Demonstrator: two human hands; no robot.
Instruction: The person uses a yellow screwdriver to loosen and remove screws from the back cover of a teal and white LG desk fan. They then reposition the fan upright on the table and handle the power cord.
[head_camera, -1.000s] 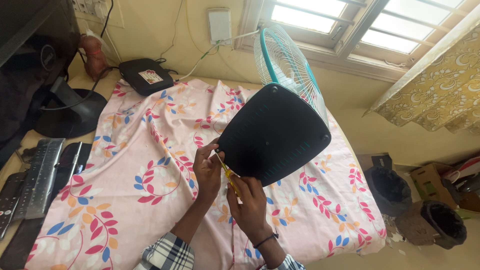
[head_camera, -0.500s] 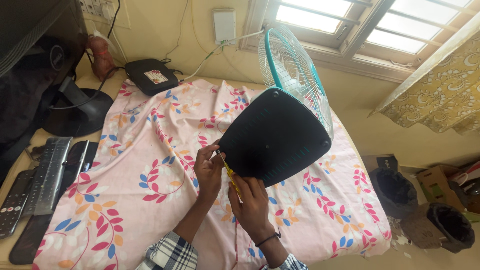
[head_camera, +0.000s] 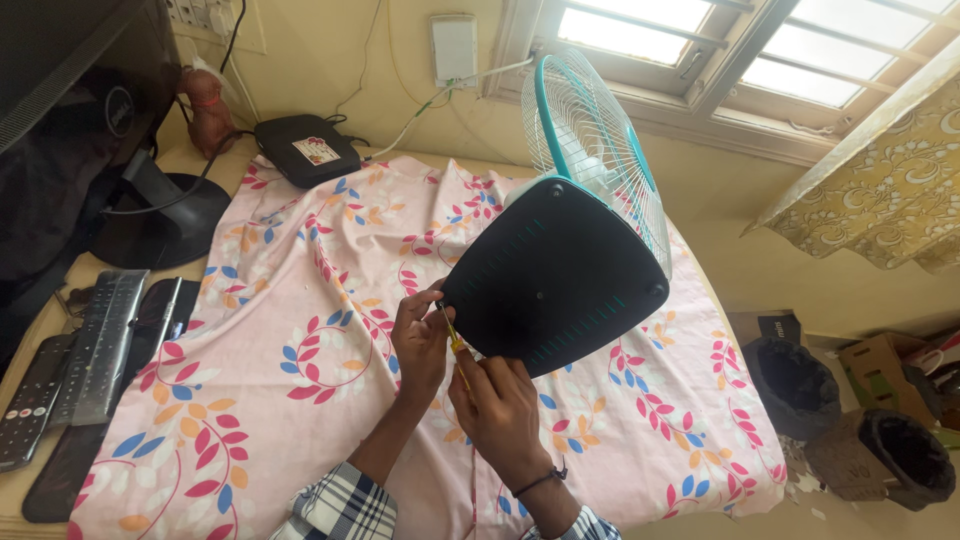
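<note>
A table fan lies tipped on a pink floral cloth (head_camera: 300, 330), its dark base underside (head_camera: 560, 275) facing me and its teal-rimmed wire grille (head_camera: 590, 140) behind. My right hand (head_camera: 505, 410) grips a small yellow-handled screwdriver (head_camera: 455, 345), whose tip meets the base's lower left corner. My left hand (head_camera: 420, 335) rests against that same corner, fingers pinching around the screwdriver's shaft near the tip.
A black monitor and its stand (head_camera: 150, 200) occupy the left. Near the left edge lie a keyboard (head_camera: 100, 345) and a remote (head_camera: 30, 400). A black box (head_camera: 305, 150) sits at the back. Two dark bins (head_camera: 800, 375) and a cardboard box stand on the floor at right.
Both hands stay at the base's corner with the screwdriver. The view has shifted slightly; the fan and hands show almost no movement.
</note>
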